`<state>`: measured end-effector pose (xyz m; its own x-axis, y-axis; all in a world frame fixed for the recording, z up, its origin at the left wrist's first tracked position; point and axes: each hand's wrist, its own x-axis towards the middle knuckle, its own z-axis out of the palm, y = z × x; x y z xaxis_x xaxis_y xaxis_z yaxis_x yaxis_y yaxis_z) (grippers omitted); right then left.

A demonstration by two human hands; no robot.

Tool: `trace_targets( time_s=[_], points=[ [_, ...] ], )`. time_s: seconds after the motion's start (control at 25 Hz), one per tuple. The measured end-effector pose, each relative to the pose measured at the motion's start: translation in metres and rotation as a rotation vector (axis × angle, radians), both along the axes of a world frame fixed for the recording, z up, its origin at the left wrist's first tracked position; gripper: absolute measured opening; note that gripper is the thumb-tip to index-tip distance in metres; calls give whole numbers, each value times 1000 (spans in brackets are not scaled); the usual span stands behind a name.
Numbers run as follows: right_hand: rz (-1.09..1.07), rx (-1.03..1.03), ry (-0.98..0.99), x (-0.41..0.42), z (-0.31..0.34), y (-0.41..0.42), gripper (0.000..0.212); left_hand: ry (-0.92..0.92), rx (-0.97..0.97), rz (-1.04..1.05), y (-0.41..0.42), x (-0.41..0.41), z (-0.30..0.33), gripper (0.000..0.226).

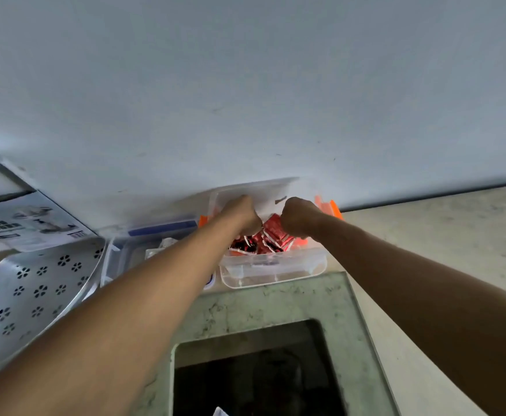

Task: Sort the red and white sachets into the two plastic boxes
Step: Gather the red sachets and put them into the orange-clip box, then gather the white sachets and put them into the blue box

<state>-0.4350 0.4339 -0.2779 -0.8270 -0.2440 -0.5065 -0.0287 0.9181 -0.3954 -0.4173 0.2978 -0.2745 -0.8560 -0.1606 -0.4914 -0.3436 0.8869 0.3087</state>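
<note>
Two clear plastic boxes stand side by side against the wall. The right box (275, 270) has orange clips and holds several red sachets (272, 238). The left box (116, 259) has a blue-edged lid and holds white sachets (155, 252), partly hidden by my left forearm. Both my hands reach into the right box. My left hand (241, 213) is curled over the red sachets, its fingers hidden. My right hand (298, 217) is curled around a red sachet at the top of the pile.
A perforated white plastic tray (35, 298) lies at the left, with a printed carton (26, 223) behind it. A dark square opening (254, 373) is cut in the stone counter (306, 301) below the boxes. The wall stands right behind the boxes.
</note>
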Motion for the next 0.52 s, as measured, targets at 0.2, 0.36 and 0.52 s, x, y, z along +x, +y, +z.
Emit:
trace_targets(
  time_s=[0.2, 0.36, 0.52],
  points=[
    [57, -77, 153, 23, 25, 11, 34, 127, 257, 135, -9, 34, 47, 30],
    [-72, -256, 278, 71, 78, 21, 33, 296, 300, 188, -18, 86, 92, 38],
    [-22, -353, 287, 133, 100, 22, 28, 343, 369, 216, -18, 158, 111, 33]
  ],
)
